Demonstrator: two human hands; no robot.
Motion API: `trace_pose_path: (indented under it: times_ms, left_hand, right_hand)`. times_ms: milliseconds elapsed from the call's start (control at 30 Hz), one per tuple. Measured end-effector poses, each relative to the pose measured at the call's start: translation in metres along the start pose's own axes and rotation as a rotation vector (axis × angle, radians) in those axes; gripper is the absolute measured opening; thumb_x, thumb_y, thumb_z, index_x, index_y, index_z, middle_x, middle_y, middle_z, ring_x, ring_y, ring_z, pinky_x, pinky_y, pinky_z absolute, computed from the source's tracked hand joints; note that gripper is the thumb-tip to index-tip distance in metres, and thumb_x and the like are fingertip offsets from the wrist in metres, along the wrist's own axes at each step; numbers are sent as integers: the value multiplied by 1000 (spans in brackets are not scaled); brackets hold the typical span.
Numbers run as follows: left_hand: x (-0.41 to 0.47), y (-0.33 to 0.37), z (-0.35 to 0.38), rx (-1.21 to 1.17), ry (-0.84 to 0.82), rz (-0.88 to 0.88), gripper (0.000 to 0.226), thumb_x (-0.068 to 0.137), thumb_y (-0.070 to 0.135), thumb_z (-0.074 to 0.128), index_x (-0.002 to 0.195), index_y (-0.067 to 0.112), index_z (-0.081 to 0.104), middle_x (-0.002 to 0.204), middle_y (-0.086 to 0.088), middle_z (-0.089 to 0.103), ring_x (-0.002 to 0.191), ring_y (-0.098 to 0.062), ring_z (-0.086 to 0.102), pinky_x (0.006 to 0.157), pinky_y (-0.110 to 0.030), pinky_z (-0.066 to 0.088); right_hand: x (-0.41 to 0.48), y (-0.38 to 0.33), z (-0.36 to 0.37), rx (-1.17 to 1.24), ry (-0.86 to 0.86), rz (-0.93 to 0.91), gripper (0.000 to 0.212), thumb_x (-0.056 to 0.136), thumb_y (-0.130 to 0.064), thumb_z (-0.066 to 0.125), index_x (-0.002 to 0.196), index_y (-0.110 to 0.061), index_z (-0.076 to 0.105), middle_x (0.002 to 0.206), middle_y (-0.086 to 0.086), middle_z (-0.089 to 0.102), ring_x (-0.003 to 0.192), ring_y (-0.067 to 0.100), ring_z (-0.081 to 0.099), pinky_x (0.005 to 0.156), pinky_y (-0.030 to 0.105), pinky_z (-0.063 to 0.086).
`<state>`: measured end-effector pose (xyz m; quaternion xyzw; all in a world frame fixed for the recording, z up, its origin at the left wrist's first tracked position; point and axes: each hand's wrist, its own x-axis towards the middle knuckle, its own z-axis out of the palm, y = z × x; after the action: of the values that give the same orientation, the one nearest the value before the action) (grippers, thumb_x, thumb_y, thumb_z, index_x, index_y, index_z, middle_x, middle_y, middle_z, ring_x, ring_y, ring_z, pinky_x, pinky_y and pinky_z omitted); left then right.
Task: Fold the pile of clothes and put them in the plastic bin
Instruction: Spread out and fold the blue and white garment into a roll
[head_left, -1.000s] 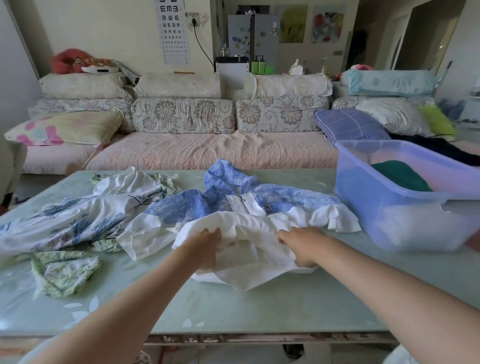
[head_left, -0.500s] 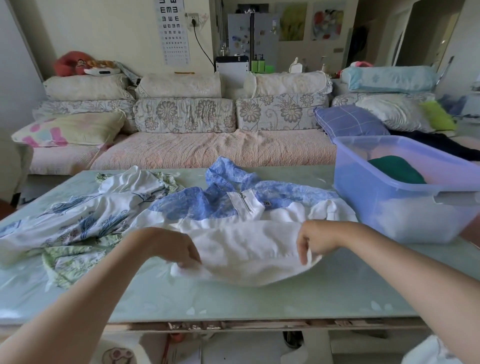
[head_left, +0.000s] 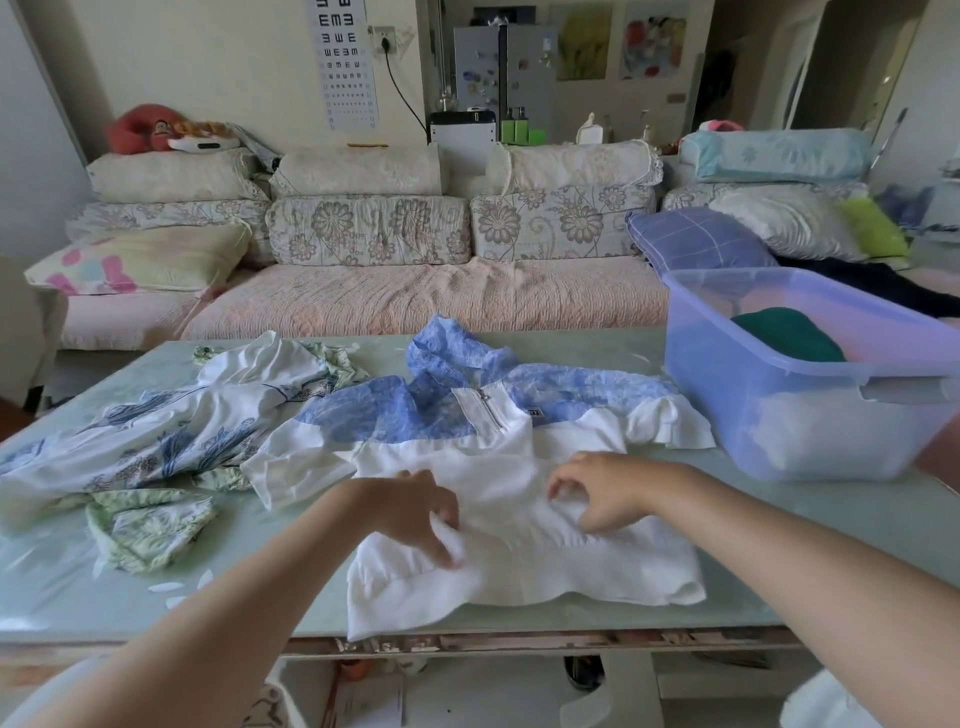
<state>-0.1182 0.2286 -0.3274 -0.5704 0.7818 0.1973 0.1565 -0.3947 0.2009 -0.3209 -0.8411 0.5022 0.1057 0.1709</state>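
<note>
A white garment with a blue lace top and a zip collar lies spread on the table, its white hem at the front edge. My left hand pinches the white cloth near the garment's middle. My right hand is curled over the same cloth a little to the right, with a fold bunched between thumb and fingers. A translucent blue plastic bin stands at the right with a dark green folded piece and something white inside. A white garment with a blue flower print lies crumpled at the left.
A small green patterned piece lies at the front left of the glass-topped table. Behind the table runs a sofa with several cushions. The bin's handle sticks out toward me.
Both hands moved inward from the garment's outer edges to its middle. The white lower part now lies flatter and reaches closer to the table's front edge.
</note>
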Motion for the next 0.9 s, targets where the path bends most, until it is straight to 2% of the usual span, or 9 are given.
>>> trace_pose_path:
  times_ms: [133, 200, 267, 333, 433, 533, 667, 800, 900]
  left_hand:
    - [2, 0, -14, -319, -208, 7, 30, 90, 43, 64, 104, 17, 73, 92, 6, 71, 83, -12, 67, 77, -24, 54]
    - [10, -5, -23, -354, -130, 16, 19, 94, 33, 59, 96, 22, 74, 90, 9, 73, 81, -10, 71, 67, -19, 51]
    - [26, -10, -37, -388, 101, 16, 19, 94, 21, 55, 87, 24, 73, 84, 8, 73, 78, -11, 72, 63, -17, 48]
    - [48, -16, -52, -393, 350, -20, 19, 94, 18, 54, 89, 16, 73, 86, -2, 72, 76, -15, 68, 69, -26, 51]
    - [82, -25, -71, -271, 586, -93, 26, 99, 19, 47, 101, 4, 70, 97, -14, 69, 85, -26, 62, 69, -29, 44]
    - [118, -45, -83, -187, 606, -137, 30, 100, 11, 43, 118, 12, 67, 117, -10, 66, 103, -26, 61, 75, -26, 43]
    - [165, -79, -89, -86, 546, -224, 42, 99, 11, 40, 138, 21, 52, 138, -9, 52, 121, -29, 53, 94, -37, 45]
    - [197, -107, -92, -2, 543, -326, 45, 98, 21, 49, 141, 18, 39, 133, -11, 48, 119, -33, 54, 89, -42, 45]
    - [212, -120, -97, 70, 537, -395, 44, 94, 20, 54, 137, 21, 44, 127, -8, 53, 114, -30, 58, 84, -38, 47]
  right_hand:
    - [13, -4, -10, 238, -188, 113, 16, 82, -25, 66, 90, -17, 77, 89, -1, 73, 68, 18, 67, 68, 30, 53]
    - [26, -3, -15, 238, -127, 109, 17, 85, -22, 60, 90, -14, 75, 83, 1, 75, 58, 17, 65, 59, 26, 51]
    - [42, -1, -24, 173, 95, 85, 18, 84, -24, 55, 86, -18, 72, 85, -3, 75, 64, 15, 66, 59, 25, 51]
    - [63, 4, -35, 155, 302, 59, 18, 87, -24, 54, 88, -24, 71, 91, -9, 69, 83, 13, 62, 73, 27, 50]
    - [100, 13, -49, 183, 428, 46, 21, 93, -20, 51, 97, -33, 68, 107, -9, 66, 95, 13, 58, 82, 28, 47]
    - [144, 22, -55, 130, 473, 35, 27, 97, -19, 47, 110, -32, 66, 123, -4, 65, 108, 18, 59, 84, 30, 46]
    - [203, 27, -63, 11, 477, 3, 49, 98, -12, 41, 141, -35, 48, 139, 2, 55, 120, 27, 56, 91, 36, 47]
    - [254, 28, -72, -220, 385, 47, 75, 97, -7, 39, 155, -47, 13, 136, 11, 57, 110, 34, 61, 76, 35, 45]
    - [282, 27, -80, -332, 344, 72, 70, 99, -12, 42, 155, -46, 18, 142, 9, 52, 117, 32, 58, 76, 33, 41]
